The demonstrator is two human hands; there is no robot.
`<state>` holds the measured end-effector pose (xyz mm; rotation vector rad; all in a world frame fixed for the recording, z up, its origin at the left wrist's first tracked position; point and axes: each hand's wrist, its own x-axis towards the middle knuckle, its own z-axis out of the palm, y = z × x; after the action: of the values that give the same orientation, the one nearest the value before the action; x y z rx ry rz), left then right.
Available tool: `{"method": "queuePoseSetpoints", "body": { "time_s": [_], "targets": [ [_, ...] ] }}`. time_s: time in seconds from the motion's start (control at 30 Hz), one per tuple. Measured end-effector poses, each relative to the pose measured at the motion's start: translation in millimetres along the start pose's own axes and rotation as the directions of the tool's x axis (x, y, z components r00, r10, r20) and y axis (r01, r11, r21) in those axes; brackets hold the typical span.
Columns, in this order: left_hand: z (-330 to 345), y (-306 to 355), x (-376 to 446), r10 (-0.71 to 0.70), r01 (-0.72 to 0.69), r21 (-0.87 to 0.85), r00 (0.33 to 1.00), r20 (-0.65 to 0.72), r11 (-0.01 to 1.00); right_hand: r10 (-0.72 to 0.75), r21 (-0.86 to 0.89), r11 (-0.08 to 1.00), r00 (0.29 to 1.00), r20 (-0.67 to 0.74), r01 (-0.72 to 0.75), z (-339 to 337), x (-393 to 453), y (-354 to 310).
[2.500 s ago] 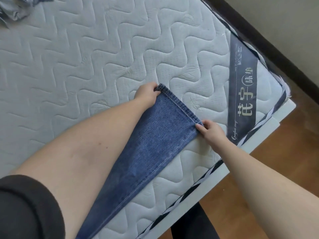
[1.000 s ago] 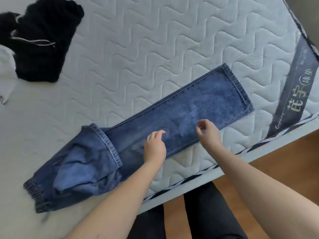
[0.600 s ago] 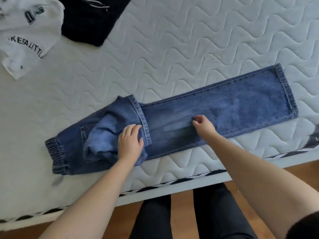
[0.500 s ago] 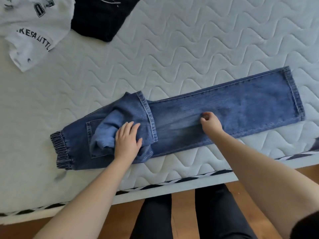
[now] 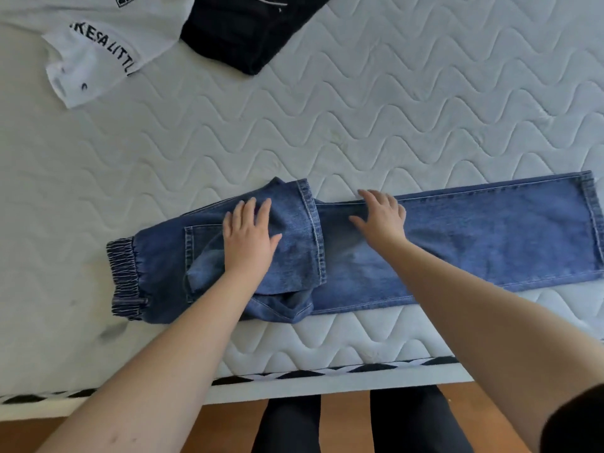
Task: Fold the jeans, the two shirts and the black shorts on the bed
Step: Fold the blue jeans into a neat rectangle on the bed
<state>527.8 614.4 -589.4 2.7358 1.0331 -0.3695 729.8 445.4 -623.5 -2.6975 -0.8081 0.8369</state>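
Note:
The blue jeans (image 5: 474, 243) lie lengthwise along the near edge of the white quilted mattress (image 5: 359, 119), elastic waistband at the left. One leg is doubled back over the seat, the other stretches out to the right. My left hand (image 5: 250, 233) presses flat on the doubled-back leg, fingers straight. My right hand (image 5: 380, 215) lies flat on the long leg just right of the folded hem. A white shirt with black lettering (image 5: 98, 37) and the black shorts (image 5: 248, 24) lie at the far left. The second shirt is out of view.
The mattress edge with black-and-white piping (image 5: 294, 374) runs across the bottom, with wooden floor and my dark trouser legs (image 5: 353, 423) below it. Bare mattress lies between the jeans and the far clothes.
My left hand slid from the leg to the doubled-back part and flattened there. My right hand opened from a loose curl and moved left to the fold. The view shifted left.

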Motion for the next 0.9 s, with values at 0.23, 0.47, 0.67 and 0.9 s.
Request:
{"method": "queuePoseSetpoints", "body": {
  "time_s": [0.23, 0.47, 0.67, 0.9],
  "targets": [
    [-10.5, -15.6, 38.5, -0.185, 0.204, -0.101, 0.967, 0.174, 0.974, -0.096, -0.111, 0.990, 0.995, -0.028, 0.092, -9.6, 38.8, -8.6],
    [-12.1, -16.3, 29.0, -0.126, 0.122, -0.351, 0.992, 0.012, 0.928, -0.047, -0.100, 0.994, 0.996, -0.081, 0.039, -1.2, 44.1, -7.6],
    [-9.2, -23.4, 0.9, -0.206, 0.235, -0.222, 0.968, 0.146, 0.946, -0.098, 0.264, 0.961, 0.995, 0.023, 0.089, 20.9, -8.2, -40.2],
    [-14.4, -28.8, -22.1, -0.291, 0.349, -0.405, 0.936, 0.201, 0.845, 0.127, 0.517, 0.782, 0.901, 0.414, -0.347, 41.2, -63.6, -74.1]
  ]
}}
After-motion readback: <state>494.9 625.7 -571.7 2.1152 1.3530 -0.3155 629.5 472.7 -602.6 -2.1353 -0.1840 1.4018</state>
